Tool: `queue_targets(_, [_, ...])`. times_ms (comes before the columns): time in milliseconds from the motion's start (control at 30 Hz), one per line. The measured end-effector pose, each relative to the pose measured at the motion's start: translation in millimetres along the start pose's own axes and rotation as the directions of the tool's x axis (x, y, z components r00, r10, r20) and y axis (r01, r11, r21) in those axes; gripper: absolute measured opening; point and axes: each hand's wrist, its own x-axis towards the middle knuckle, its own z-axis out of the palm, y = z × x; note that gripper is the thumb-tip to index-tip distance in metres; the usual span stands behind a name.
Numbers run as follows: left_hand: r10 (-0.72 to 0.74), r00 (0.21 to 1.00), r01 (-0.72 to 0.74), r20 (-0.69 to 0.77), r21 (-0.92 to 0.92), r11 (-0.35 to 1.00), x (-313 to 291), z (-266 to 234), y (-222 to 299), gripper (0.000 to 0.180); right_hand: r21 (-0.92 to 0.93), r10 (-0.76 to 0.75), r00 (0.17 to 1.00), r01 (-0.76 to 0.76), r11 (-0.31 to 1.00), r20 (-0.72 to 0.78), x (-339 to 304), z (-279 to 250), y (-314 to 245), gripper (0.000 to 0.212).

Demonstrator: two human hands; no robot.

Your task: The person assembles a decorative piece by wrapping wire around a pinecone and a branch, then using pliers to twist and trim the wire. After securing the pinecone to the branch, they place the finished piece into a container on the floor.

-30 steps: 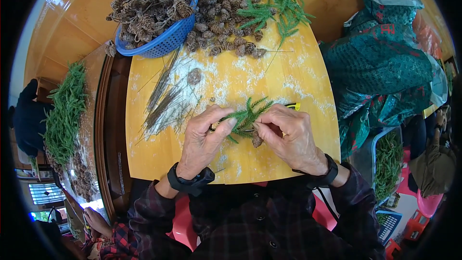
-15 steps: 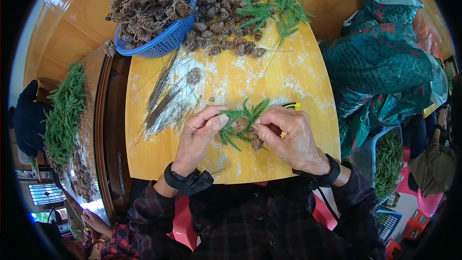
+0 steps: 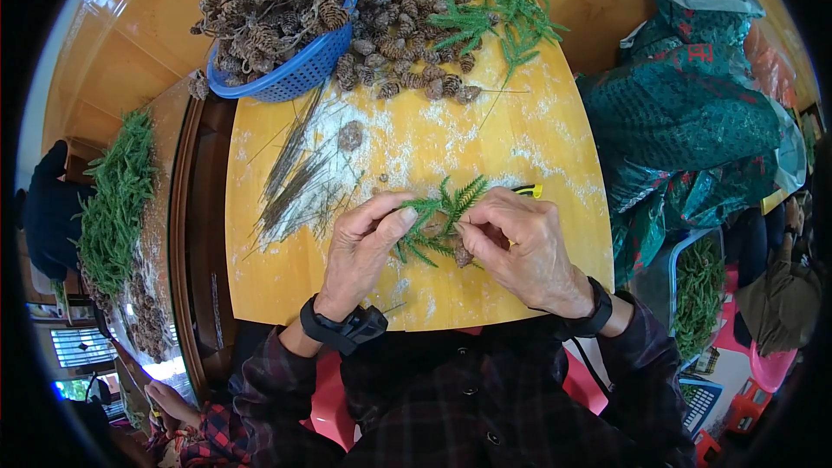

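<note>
Brown wires [image 3: 295, 178] lay far-left of your left hand [image 3: 366, 236], whose fingers pinched the left side of a green sprig [image 3: 425, 208]. The sprig spread between both hands, its long axis unclear. A pine cone [image 3: 464, 254] hung just left of your right hand [image 3: 522, 241], whose fingers pinched the sprig's right side. White-flecked worktop [image 3: 555, 260] gave room rightward; its near edge ran closer.
</note>
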Motion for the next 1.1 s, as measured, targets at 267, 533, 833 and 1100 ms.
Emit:
queue_targets(267, [0.038,0.999,-0.038,-0.006,0.019,0.999,-2.0,3.7,5.8,0.019,-0.083,-0.028,0.999,0.031,0.996,0.033,-1.3,-0.2,-0.9,0.005])
queue_targets(533, [-0.078,0.996,0.075,0.038,0.072,0.995,-7.6,12.2,17.6,0.017,-0.199,-0.065,0.998,0.069,0.978,0.027,-3.1,2.1,-2.7,0.008])
queue_targets(833, [-0.051,0.972,0.030,0.229,0.092,0.995,-4.3,8.2,9.1,0.019,-0.193,-0.099,0.994,0.105,0.976,0.043,-4.0,3.2,2.2,0.010])
queue_targets(1100, [0.193,0.885,-0.296,0.425,0.191,0.936,4.6,-1.4,11.6,0.016,0.054,-0.115,0.985,0.109,0.993,0.127,0.0,-2.4,0.2,0.008])
